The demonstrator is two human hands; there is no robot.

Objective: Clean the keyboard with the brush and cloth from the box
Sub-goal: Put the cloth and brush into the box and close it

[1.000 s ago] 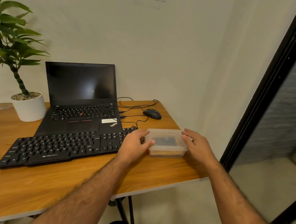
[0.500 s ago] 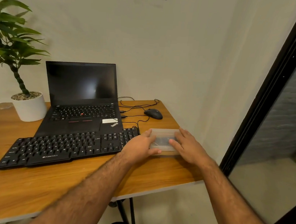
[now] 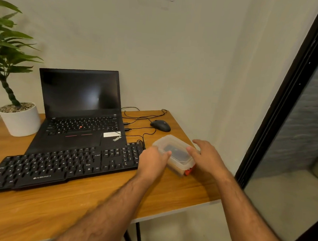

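Two bare hands meet at one clear plastic box (image 3: 176, 155) near the right edge of the wooden tabletop (image 3: 96, 204). Far left, by the tabletop's back left corner: green plant (image 3: 4, 40) in a white pot (image 3: 20, 122) topped with gravel. Next right: black laptop (image 3: 79, 111), lid up, screen dark, set against the back edge. In front of it, a black keyboard (image 3: 62, 168) lies at a slant, its left end toward the front left, its right end just beside the box. Thin black cables (image 3: 141, 117) run from the laptop's right side across the back right of the tabletop to a black mouse (image 3: 160, 125), which sits behind the box and apart from it.

Box: lid on, tilted, a dark object showing through the lid; what it is I cannot tell. A red-orange piece (image 3: 188, 171) shows at its near right corner.

Left hand (image 3: 152, 160): against the box's left side, over the keyboard's right end, fingers curled around the box's near left rim with the thumb (image 3: 166, 153) lying on the lid.

Right hand (image 3: 207, 156): on the box's right side, fingers (image 3: 191, 151) loosely spread, one reaching onto the lid, the others extending past the box's far right side.

Right of the tabletop: black door frame (image 3: 288, 95) with glass.
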